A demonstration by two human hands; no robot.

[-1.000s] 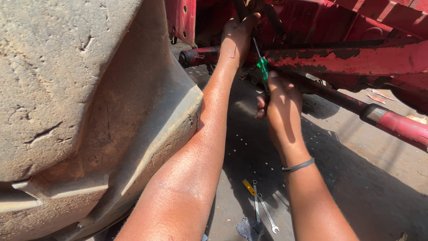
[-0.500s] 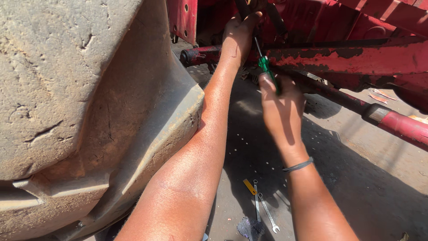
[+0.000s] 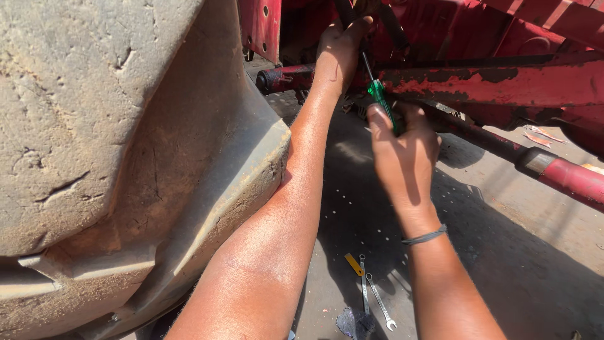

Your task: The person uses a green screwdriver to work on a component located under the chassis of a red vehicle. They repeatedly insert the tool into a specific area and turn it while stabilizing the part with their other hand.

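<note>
Right hand [image 3: 406,154] is raised in front of the red machine frame [image 3: 503,85], fingers curled and closed round the green handle of a screwdriver [image 3: 379,96]; the back of the hand faces the camera and the wrist, which carries a dark band [image 3: 425,237], is bent slightly upward. The screwdriver's thin shaft runs up and to the left from the handle toward the underside of the frame, where its tip meets the left hand and cannot be made out. Left hand [image 3: 340,44] is extended well forward on a nearly straight arm, reaching up to the frame above a red horizontal bar [image 3: 283,77]; its fingers are bent over a dark part there, closed upon it, though what exactly they hold is hidden in shadow. The left forearm passes close alongside a large, mud-caked tyre [image 3: 113,138] that fills the left of the view. On the concrete ground [image 3: 503,252] below and between the two forearms lie two slim metal spanners [image 3: 372,296], side by side, with a small yellow item [image 3: 353,264] just beside their upper ends. A second red rod [image 3: 560,173] slopes down to the right, well apart from both hands.
</note>
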